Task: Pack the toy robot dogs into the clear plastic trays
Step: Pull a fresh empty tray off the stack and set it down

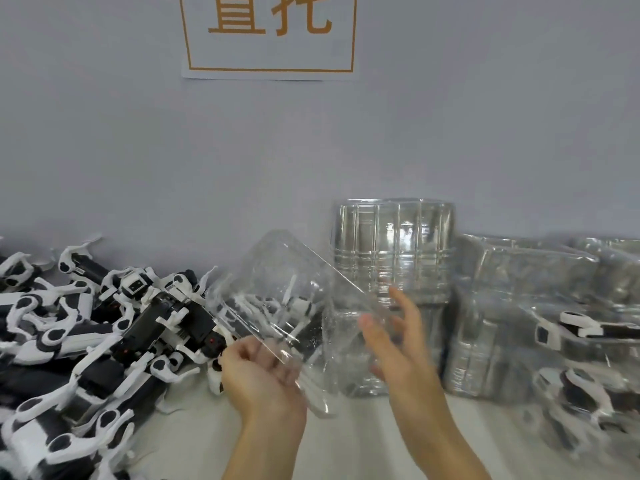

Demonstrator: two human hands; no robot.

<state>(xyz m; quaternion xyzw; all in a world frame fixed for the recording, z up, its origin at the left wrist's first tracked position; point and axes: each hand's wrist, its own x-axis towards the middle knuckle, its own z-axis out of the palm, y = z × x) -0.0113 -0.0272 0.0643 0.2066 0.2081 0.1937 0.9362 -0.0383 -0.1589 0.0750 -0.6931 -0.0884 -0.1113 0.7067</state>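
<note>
The person holds 1 clear plastic tray (287,299) up in the air above the table (346,438), tilted steeply so its open face turns toward the left. The left hand (259,372) grips the tray's lower edge, its fingers (277,370) curled round the rim. The right hand (398,334) sits at the tray's right side with its fingers (403,303) spread and nearly straight; whether the thumb (370,323) touches the plastic or only lies near it, I cannot tell, since the tray is transparent and the frame is blurred.

The toy robot dogs (104,334), black and white, lie in a loose heap on the left part of the table, reaching up to the grey wall (311,140). Just behind the hands stands a stack of empty trays (393,251), upright on its end. To the right lie packed trays (554,327), with dogs visible through the plastic.

The step in hand looks like readying a fresh tray, probably just taken off the stack, before any dog goes in. None sits in it: the dogs seen through it appear to lie behind it in the heap.

The next move calls for turning the tray cavity-up, steadying it with 1 hand, then picking 1 dog out of the tangle. Legs in that heap interlock, so a dog may drag its neighbours along.
</note>
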